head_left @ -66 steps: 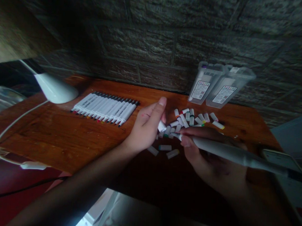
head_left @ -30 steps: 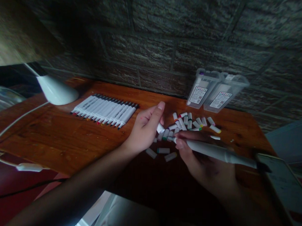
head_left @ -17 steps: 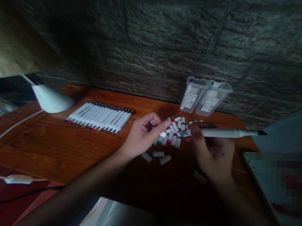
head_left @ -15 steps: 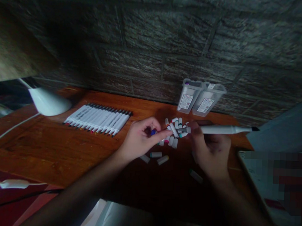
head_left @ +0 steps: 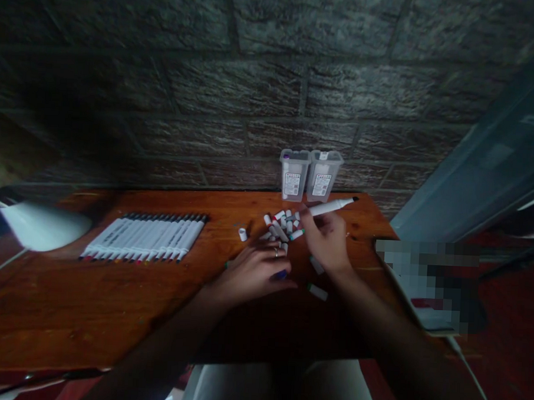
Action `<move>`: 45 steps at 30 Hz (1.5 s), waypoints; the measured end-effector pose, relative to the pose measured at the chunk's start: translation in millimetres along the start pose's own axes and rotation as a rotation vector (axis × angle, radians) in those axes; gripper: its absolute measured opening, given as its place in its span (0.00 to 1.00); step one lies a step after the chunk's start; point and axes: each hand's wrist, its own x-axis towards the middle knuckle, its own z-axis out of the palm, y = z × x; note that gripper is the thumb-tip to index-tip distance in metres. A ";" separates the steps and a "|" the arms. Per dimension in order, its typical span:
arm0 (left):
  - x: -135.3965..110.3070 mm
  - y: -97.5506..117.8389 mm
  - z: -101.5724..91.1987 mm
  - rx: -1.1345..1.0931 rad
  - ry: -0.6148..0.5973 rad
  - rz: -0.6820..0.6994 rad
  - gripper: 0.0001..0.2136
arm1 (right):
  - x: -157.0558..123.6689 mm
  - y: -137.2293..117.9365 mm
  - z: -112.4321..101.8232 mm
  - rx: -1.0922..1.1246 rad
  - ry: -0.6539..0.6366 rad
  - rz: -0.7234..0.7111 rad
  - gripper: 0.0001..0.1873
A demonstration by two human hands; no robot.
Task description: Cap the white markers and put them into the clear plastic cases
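Note:
My right hand [head_left: 326,241] is closed round a white marker [head_left: 326,208] whose black tip points up and to the right. It hovers just right of a pile of small white marker caps [head_left: 282,223] with coloured ends. My left hand [head_left: 255,269] rests low on the wooden table [head_left: 112,293] in front of the pile, its fingers curled over a blue-ended cap [head_left: 281,275]. Single caps lie near my hands: one [head_left: 242,234] to the left and two [head_left: 318,292] to the right.
A neat row of several white markers [head_left: 145,237] lies at the left. Two clear plastic marker boxes [head_left: 310,175] stand against the brick wall. A white lamp head [head_left: 40,228] sits at the far left. A blurred-out flat object [head_left: 423,277] lies at the right edge.
The view has pulled back and tilted. My left hand has dropped from the pile to the table with the blue cap. My right hand has lifted the marker towards the boxes.

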 end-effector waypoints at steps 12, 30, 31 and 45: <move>-4.0 0.5 -5.2 -0.125 -0.006 -0.044 0.10 | 4.4 4.6 -1.7 0.010 0.017 -0.042 0.20; -1.5 -1.9 -15.2 -0.606 0.573 -0.463 0.14 | 4.9 -12.1 -6.4 0.424 -0.100 0.046 0.07; -0.9 -2.9 -15.4 -0.677 0.606 -0.490 0.14 | 5.2 -12.5 -6.7 0.440 -0.117 0.056 0.07; 5.8 -11.5 -28.2 -1.398 0.806 -0.710 0.14 | 1.2 -14.3 -2.3 0.477 -0.291 0.116 0.12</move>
